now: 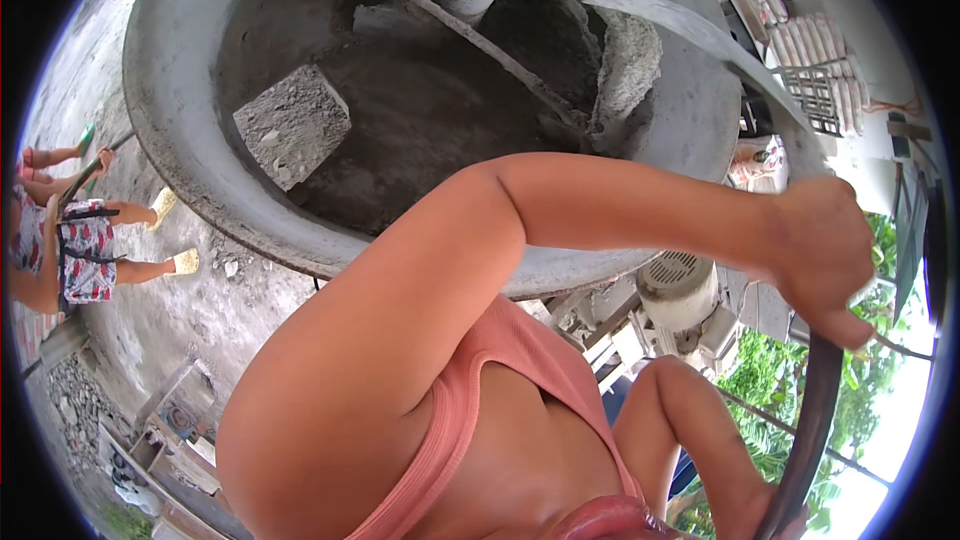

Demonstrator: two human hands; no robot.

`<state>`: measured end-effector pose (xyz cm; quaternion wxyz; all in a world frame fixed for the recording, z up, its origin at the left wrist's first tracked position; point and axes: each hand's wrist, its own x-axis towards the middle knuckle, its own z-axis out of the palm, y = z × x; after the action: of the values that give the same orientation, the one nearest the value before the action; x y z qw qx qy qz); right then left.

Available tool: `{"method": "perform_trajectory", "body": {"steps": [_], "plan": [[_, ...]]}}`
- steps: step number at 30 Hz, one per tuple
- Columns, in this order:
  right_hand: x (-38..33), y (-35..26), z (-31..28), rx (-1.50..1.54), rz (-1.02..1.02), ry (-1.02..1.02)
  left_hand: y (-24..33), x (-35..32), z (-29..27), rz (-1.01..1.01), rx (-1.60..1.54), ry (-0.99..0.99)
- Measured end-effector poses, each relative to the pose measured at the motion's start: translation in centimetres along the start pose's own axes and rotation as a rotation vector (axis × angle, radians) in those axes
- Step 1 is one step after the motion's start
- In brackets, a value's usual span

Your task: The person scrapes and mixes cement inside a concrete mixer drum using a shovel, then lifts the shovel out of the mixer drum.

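Note:
A long shovel runs down the right side, its pale metal blade (690, 30) seen nearly edge-on over the rim of a big round mixer pan (175, 110). My left hand (822, 250) reaches across, its fingers wrapped round the shaft below the blade. Lower down, my right hand (785, 518) closes on the dark handle (818, 410), partly cut off by the lower edge. Inside the pan lie a rough grey block-shaped lump (292, 127) and dark grey powder. Crusted mixing arms (490, 55) span the pan's far part.
A motor (676, 285) stands beside the pan's near right rim. Stacked sacks (815, 50) line the far right. At left, a person in patterned shorts (92, 250) holds a dark pole. Rubble (85, 395) and boards (170, 450) lie at lower left.

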<state>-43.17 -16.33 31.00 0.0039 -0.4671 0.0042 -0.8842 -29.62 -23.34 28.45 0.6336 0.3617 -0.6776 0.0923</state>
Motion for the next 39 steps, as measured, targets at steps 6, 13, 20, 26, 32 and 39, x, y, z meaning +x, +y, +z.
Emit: {"method": "perform_trajectory", "body": {"steps": [6,13,20,26,32,39], "plan": [[0.7,0.7,-3.3,0.222,0.27,-0.03,-6.4,-3.6,1.1,-0.19,-0.043,-0.255],[-1.4,0.3,-6.6,0.137,0.309,0.022,-1.9,-3.0,2.3,-0.029,-0.164,-0.202],[-0.4,0.8,-10.6,0.046,0.295,0.19,-3.9,-3.7,5.1,-0.065,-0.141,-0.429],[-0.3,0.5,-10.4,0.056,0.291,0.354,-4.2,-3.3,6.3,-0.096,-0.113,-0.768],[0.7,-1.2,-11.5,-0.184,0.032,0.139,1.4,-0.6,4.9,0.026,-0.137,-0.851],[-3.1,0.4,-13.3,0.072,0.461,0.39,-4.3,-5.0,8.1,-0.121,0.071,-0.981]]}}
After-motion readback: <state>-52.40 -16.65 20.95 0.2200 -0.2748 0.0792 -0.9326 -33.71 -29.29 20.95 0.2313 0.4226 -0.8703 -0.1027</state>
